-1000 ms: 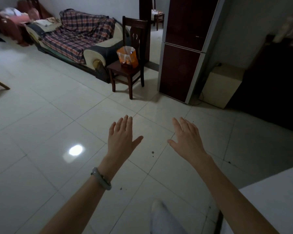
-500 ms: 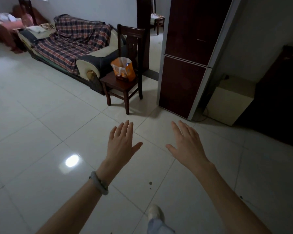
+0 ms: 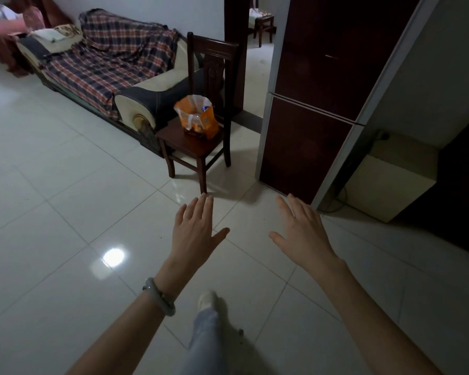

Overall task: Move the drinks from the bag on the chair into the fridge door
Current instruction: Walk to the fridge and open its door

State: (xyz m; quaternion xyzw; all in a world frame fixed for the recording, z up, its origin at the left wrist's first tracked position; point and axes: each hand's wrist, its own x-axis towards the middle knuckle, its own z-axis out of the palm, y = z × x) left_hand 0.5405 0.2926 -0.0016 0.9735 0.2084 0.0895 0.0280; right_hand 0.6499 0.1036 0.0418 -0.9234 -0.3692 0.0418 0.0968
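Note:
An orange plastic bag stands open on the seat of a dark wooden chair ahead of me. Something shows inside the bag, too dim to name. Right of the chair stands a tall dark red fridge with both doors closed. My left hand and my right hand are held out flat over the floor tiles, fingers spread, holding nothing. Both hands are well short of the chair and the fridge. A pale bangle sits on my left wrist.
A sofa with a plaid cover runs along the left, touching the chair's side. A cream cabinet stands right of the fridge, with a cable on the floor. A doorway opens behind the chair. My foot steps on white tiles.
The chair, bag and fridge have come closer and larger in view as I walk forward. My hands stay spread and empty.

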